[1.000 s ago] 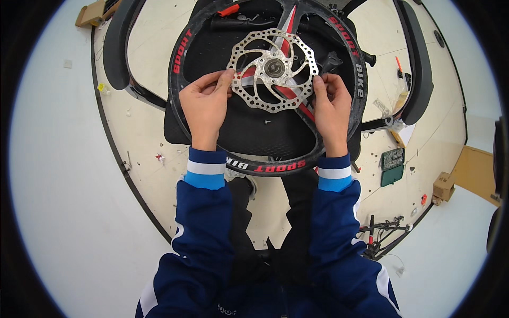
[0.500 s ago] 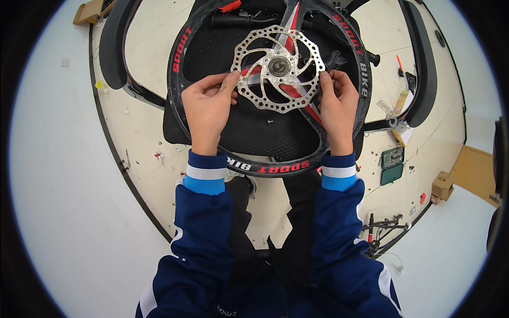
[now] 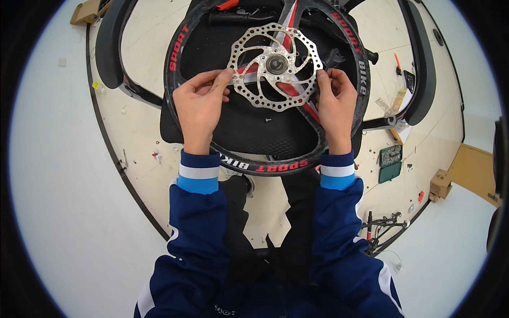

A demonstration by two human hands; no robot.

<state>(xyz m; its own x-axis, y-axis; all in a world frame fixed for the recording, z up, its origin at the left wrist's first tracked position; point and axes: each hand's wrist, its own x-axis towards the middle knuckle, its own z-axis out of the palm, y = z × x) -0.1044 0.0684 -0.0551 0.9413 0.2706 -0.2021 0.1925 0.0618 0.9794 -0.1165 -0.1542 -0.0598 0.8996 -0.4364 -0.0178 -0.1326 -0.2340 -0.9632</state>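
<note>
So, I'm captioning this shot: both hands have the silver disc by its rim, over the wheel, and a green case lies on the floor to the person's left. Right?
Not quite: the green case lies on the floor to the person's right, as the head view shows. Left hand and right hand do have the silver disc by its rim, over the wheel.

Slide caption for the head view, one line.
Left hand and right hand hold opposite edges of a perforated brake disc over a bicycle wheel on a black chair.

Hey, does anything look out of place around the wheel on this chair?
A small screw lies loose on the black seat, nearer the person than the brake disc, fastened to nothing. The disc shows no obvious damage.
</note>
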